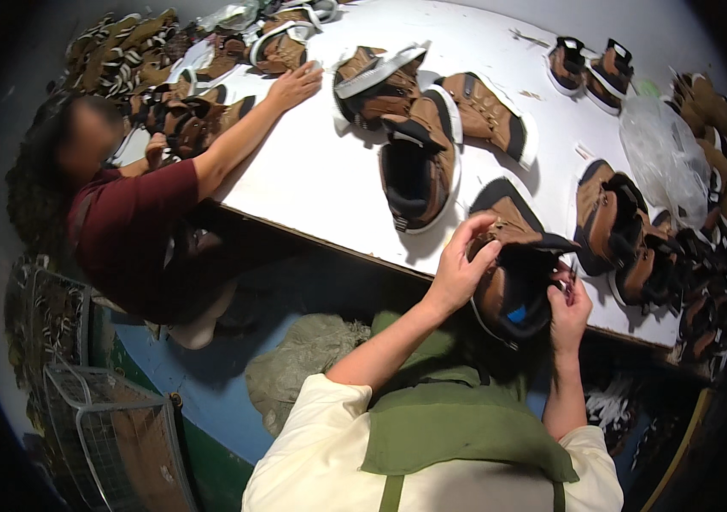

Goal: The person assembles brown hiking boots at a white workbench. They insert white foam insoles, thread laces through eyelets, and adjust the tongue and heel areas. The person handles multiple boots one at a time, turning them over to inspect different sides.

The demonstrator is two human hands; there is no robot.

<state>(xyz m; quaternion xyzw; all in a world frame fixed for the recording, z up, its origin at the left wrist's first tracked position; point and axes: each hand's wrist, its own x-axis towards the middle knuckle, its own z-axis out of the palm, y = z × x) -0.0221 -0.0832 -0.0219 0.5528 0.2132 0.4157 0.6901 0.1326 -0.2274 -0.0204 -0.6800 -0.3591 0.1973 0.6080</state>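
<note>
Shoe (517, 271) in both hands, near edge of the table

We see the brown shoe at the near edge of the white table (286, 179), toe pointing far, opening toward us, a blue patch (515, 315) inside. Our left hand (464, 271) pinches its left side, thumb and fingers drawn together. Our right hand (568, 314) is narrow, curled beside the collar's right side around a small dark item (571, 288) we cannot make out.

Just left and farther, we count 3 brown shoes (421, 162) grouped together; to the right, 2 more (609, 213) stand close by. Beyond those lies a clear plastic bag (662, 154), with 2 dark-collared shoes (609, 77) farther off. At far left, a co-worker in a dark red top (133, 213) stretches an arm over the table.
</note>
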